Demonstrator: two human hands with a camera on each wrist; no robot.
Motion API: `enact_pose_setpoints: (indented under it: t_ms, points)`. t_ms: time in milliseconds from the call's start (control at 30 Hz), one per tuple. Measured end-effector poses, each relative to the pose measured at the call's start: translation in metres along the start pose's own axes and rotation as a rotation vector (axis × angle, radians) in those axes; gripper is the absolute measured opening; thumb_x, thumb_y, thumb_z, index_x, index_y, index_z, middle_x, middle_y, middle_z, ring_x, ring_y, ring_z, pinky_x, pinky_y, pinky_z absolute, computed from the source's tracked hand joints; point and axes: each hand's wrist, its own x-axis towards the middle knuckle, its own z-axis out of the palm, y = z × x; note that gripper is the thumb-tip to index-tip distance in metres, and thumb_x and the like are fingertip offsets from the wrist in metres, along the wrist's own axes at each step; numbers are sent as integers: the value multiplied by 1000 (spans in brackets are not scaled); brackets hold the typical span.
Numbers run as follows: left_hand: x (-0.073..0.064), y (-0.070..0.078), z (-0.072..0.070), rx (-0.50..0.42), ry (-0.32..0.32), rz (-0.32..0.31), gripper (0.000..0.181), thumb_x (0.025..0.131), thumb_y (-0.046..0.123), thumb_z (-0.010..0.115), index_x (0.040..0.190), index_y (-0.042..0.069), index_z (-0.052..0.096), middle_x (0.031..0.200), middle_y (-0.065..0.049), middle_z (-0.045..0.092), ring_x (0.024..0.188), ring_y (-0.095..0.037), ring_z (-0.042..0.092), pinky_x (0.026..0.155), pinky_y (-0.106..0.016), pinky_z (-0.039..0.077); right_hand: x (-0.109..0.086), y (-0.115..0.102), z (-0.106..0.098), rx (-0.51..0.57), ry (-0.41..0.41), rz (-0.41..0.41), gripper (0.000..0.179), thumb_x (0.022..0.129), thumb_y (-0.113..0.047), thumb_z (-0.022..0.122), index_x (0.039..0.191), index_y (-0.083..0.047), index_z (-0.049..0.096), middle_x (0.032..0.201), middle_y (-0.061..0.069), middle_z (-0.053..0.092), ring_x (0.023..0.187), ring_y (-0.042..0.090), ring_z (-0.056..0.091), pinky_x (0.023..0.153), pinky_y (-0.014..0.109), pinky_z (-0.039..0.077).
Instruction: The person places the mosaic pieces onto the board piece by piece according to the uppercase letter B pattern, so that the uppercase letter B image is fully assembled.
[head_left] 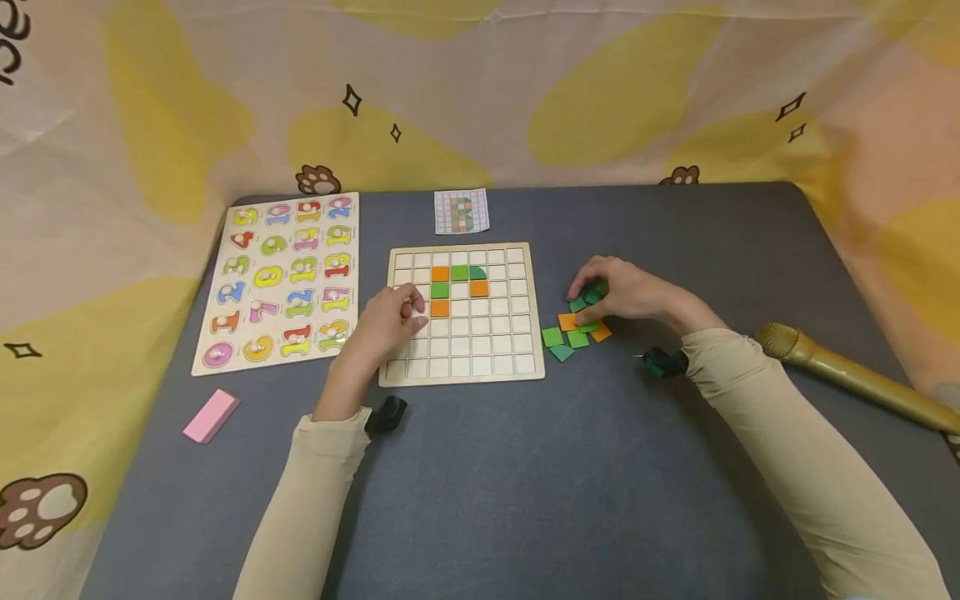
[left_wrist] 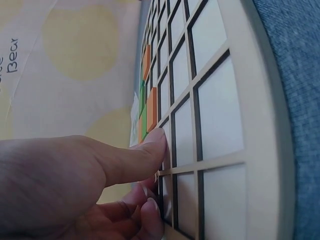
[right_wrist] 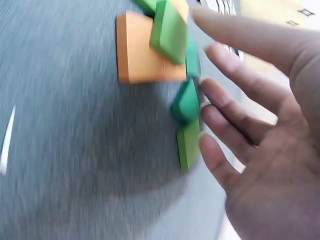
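A wooden grid board [head_left: 461,371] carries several orange and green tiles in its upper cells, one with a rounded corner [head_left: 477,272]. Over the board's left side is my left hand [head_left: 384,323], its fingers loosely bent and nothing visible between them; the left wrist view has the thumb [left_wrist: 135,160] at the cells. To the right of the board lies a loose pile of tiles, among them an orange tile [right_wrist: 142,50] and a green tile [right_wrist: 171,32]. My right hand [head_left: 626,289] reaches over this pile with its fingers spread, holding none of the tiles.
A number puzzle board [head_left: 281,221] lies on the left, with a pink block [head_left: 212,416] in front of it. A small pattern card [head_left: 461,212] sits behind the grid board. Far right, a gold microphone [head_left: 847,371] lies beside the right sleeve.
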Motion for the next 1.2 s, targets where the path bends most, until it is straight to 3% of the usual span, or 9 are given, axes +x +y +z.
enact_pose_setpoints:
  t_ms: [100,267,467,633,767,867,1200]
  points:
    - [0,-1,0,-1,0,-5,11,103,9,67,111,5,60,98,-13,48,95,-31,47,82,-41,37,-6,3,-3,-13,-33,6,25,84,-12,91,105,-8,76,139,18,53,134,40,35,111,60,35]
    - [0,-3,-1,-3,0,-2,11,103,9,67,111,5,60,98,-13,49,95,-31,47,82,-41,38,-10,7,0,-41,-32,-13,19,86,-11,89,101,-8,78,142,21,47,137,44,29,114,64,28]
    - [1,-3,-1,-2,4,8,11,103,9,68,110,5,60,96,-13,48,95,-31,47,82,-41,37,-6,6,2,-88,23,-21,17,87,-12,88,97,-7,75,135,20,55,132,42,38,112,61,33]
    - [0,-2,-1,-5,8,16,12,103,9,68,109,4,59,94,-11,47,94,-30,46,82,-41,36,0,-1,7,-119,119,-35,17,89,-8,85,93,-6,69,113,17,63,109,36,52,94,49,44]
    - [0,-2,0,-7,9,13,12,102,9,68,109,4,60,95,-12,47,93,-30,46,81,-41,36,6,-7,23,-68,248,-102,10,93,-7,81,97,-6,71,93,12,65,85,26,56,76,35,46]
    - [1,-2,1,-10,6,6,11,103,9,68,109,4,60,95,-12,47,93,-30,46,80,-40,37,12,-14,39,-3,308,-153,9,94,-5,79,101,-5,74,96,12,69,84,23,60,76,33,48]
    - [0,-1,0,-14,10,12,12,102,8,69,109,4,60,94,-11,47,92,-30,46,80,-40,36,36,-50,75,123,317,-230,14,98,-5,75,111,-5,80,109,13,75,92,25,68,83,36,53]
